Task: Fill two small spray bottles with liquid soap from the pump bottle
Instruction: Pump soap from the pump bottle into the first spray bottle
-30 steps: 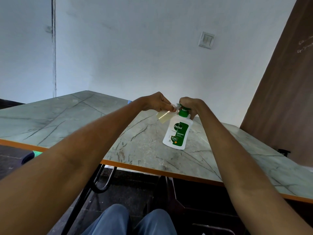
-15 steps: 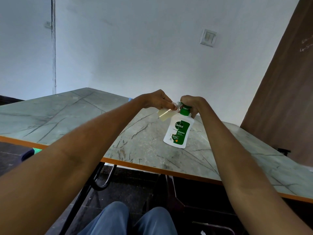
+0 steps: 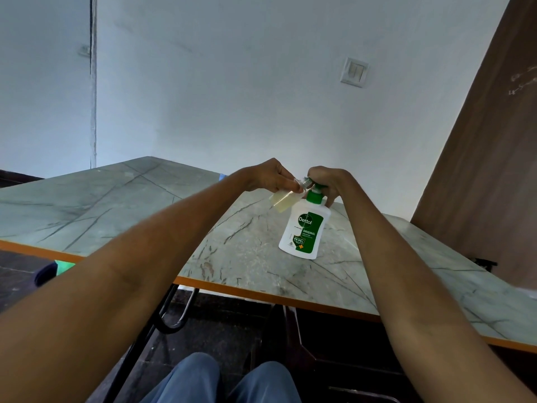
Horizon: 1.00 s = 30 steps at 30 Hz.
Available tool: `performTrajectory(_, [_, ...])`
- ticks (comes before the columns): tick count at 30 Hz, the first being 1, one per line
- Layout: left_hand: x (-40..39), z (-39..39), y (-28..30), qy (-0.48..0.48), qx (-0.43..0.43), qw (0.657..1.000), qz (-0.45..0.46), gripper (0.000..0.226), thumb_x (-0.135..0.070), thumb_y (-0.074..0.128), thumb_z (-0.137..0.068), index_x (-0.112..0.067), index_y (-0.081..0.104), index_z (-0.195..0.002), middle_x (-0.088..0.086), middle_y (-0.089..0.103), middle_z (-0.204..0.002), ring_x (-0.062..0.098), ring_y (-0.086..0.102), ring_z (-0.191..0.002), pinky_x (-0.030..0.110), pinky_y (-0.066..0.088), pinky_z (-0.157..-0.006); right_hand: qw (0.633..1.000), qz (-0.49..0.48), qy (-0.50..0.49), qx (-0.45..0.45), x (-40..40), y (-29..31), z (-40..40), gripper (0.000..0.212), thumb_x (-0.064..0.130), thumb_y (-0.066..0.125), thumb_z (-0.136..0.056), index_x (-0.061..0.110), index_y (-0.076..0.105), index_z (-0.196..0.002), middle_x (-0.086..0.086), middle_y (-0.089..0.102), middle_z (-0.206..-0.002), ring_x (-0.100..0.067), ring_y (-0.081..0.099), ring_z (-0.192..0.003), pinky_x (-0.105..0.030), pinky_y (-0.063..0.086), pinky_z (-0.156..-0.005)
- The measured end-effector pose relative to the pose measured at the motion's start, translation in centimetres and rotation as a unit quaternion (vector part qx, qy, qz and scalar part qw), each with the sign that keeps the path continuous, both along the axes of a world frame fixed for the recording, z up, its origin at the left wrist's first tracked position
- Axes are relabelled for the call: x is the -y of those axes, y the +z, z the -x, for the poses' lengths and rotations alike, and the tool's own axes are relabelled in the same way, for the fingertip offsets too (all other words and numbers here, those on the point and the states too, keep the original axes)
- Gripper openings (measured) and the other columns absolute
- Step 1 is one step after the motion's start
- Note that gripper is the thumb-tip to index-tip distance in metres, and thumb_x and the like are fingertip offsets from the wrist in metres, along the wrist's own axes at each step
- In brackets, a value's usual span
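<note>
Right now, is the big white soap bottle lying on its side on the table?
No, the pump bottle stands upright on the table, with the right hand on its green pump top.

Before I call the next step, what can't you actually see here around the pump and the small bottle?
Head view only:
- Pump head: hidden under the right hand.
- Small bottle mouth: covered by left hand fingers; nozzle alignment unclear.
- Its fill level: too small to judge.
- Second spray bottle: not in view.
- Pump bottle level: opaque.
</note>
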<state>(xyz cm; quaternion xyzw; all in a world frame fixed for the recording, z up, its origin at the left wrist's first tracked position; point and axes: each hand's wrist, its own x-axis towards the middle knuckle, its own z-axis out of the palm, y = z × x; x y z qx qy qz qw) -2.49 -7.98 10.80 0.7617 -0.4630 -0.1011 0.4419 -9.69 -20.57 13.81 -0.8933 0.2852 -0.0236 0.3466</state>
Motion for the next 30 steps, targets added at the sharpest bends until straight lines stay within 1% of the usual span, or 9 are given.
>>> performTrajectory(3, [0.09,-0.06,-0.17,-0.002,-0.007,1.000,-0.001,0.035,-0.019,0.067,-0.083,0.005,0.067,-0.107,0.020,0.064,-0.107,0.019,0.057,-0.093,0.030,0.048,-0.081,1.000,0.009,-0.002,-0.009,0.31,-0.12,-0.14,0.025,0.018,0.024,-0.090,0.007,0.045,-0.081,-0.020,0.057,-0.101,-0.035,0.054,-0.099,-0.055,0.040,-0.098])
performTrajectory(5, [-0.05,-0.20,-0.32,-0.007,-0.008,1.000,-0.008,0.037,-0.021,0.068,-0.082,0.009,0.066,-0.106,0.018,0.062,-0.100,0.021,0.054,-0.091,0.032,0.046,-0.080,1.000,0.017,-0.005,-0.007,0.29,-0.37,-0.20,0.026,0.020,0.025,-0.091,0.008,0.044,-0.078,-0.017,0.055,-0.086,-0.033,0.055,-0.086,-0.051,0.043,-0.089])
performTrajectory(7, [-0.14,-0.35,-0.48,-0.007,-0.007,1.000,-0.009,0.036,-0.020,0.067,-0.083,0.008,0.066,-0.105,0.023,0.064,-0.106,0.020,0.056,-0.090,0.031,0.048,-0.079,1.000,0.016,-0.009,0.003,0.16,-0.56,-0.12,0.026,0.019,0.026,-0.091,0.009,0.043,-0.074,-0.015,0.051,-0.079,-0.029,0.053,-0.075,-0.049,0.044,-0.083])
performTrajectory(10, [-0.06,-0.22,-0.47,-0.004,0.002,1.000,-0.006,0.032,-0.018,0.066,-0.084,0.005,0.067,-0.106,0.024,0.063,-0.115,0.018,0.058,-0.090,0.026,0.051,-0.077,1.000,-0.001,-0.013,0.017,0.23,-0.67,-0.02,0.027,0.017,0.026,-0.092,0.010,0.041,-0.071,-0.014,0.048,-0.077,-0.027,0.050,-0.072,-0.050,0.043,-0.086])
performTrajectory(13, [0.02,-0.08,-0.51,0.004,0.006,1.000,-0.011,0.033,-0.018,0.067,-0.083,0.004,0.066,-0.107,0.023,0.063,-0.116,0.018,0.058,-0.093,0.028,0.051,-0.080,1.000,-0.003,-0.015,0.012,0.44,-0.62,-0.11,0.024,0.016,0.026,-0.091,0.010,0.042,-0.074,-0.016,0.052,-0.083,-0.029,0.053,-0.079,-0.054,0.042,-0.094])
performTrajectory(17, [-0.05,-0.13,-0.58,0.014,-0.009,1.000,0.010,0.033,-0.018,0.068,-0.082,0.003,0.067,-0.107,0.022,0.064,-0.115,0.018,0.057,-0.094,0.036,0.049,-0.089,1.000,0.002,-0.003,0.004,0.26,-0.15,-0.28,0.023,0.016,0.026,-0.090,0.009,0.045,-0.080,-0.018,0.057,-0.100,-0.033,0.055,-0.096,-0.053,0.044,-0.086])
performTrajectory(21, [0.12,0.13,-0.23,0.013,0.002,1.000,-0.001,0.034,-0.020,0.067,-0.083,0.005,0.067,-0.105,0.020,0.064,-0.108,0.018,0.057,-0.092,0.030,0.049,-0.080,1.000,0.005,0.000,0.002,0.50,-0.05,-0.26,0.023,0.016,0.025,-0.090,0.009,0.046,-0.082,-0.019,0.057,-0.104,-0.034,0.055,-0.099,-0.054,0.044,-0.086])
performTrajectory(26, [-0.06,0.05,-0.35,0.013,0.006,1.000,-0.014,0.036,-0.021,0.067,-0.083,0.007,0.066,-0.105,0.020,0.064,-0.106,0.020,0.057,-0.092,0.029,0.048,-0.079,1.000,0.012,-0.012,0.012,0.36,-0.74,-0.23,0.024,0.015,0.026,-0.091,0.009,0.043,-0.076,-0.018,0.053,-0.088,-0.034,0.053,-0.094,-0.056,0.042,-0.095])
performTrajectory(30, [-0.12,0.13,-0.38,0.011,0.009,1.000,-0.010,0.034,-0.019,0.067,-0.083,0.004,0.066,-0.107,0.019,0.064,-0.112,0.019,0.057,-0.094,0.025,0.049,-0.076,1.000,0.010,-0.020,0.014,0.38,-0.92,-0.16,0.022,0.015,0.027,-0.090,0.010,0.042,-0.074,-0.017,0.052,-0.083,-0.034,0.054,-0.091,-0.054,0.045,-0.092])
